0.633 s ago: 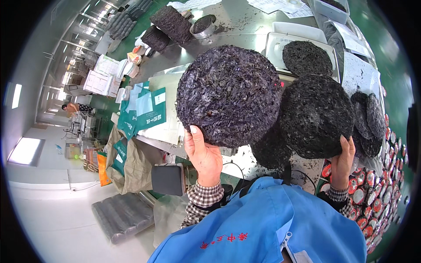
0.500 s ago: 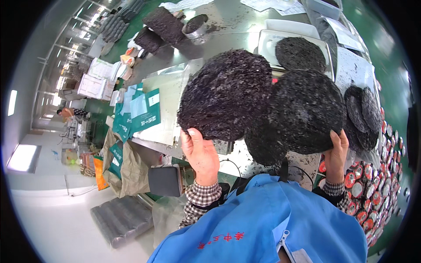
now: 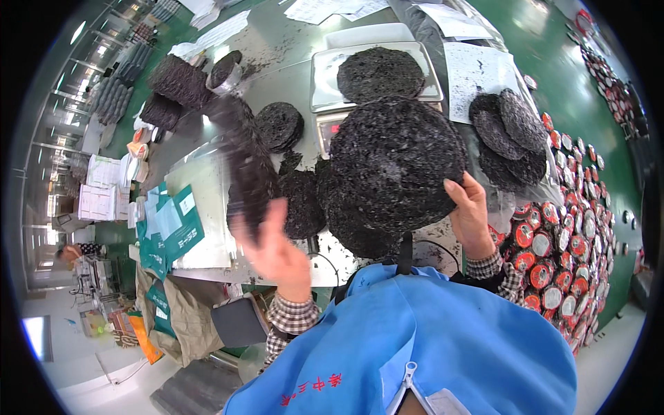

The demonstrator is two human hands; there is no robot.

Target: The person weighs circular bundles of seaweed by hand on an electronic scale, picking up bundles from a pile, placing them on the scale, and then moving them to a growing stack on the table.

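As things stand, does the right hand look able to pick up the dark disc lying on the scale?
Probably not while loaded: the right hand grips a near disc, which in this view sits between it and the scale disc. Nothing visible lies on top of the latter.

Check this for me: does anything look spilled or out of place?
Yes: loose dark flakes lie scattered across the shiny grey metal table, looking messy against the compact, round, black flaky cake in the right hand. On the green floor, a few round packages lie apart from the red-and-white heap.
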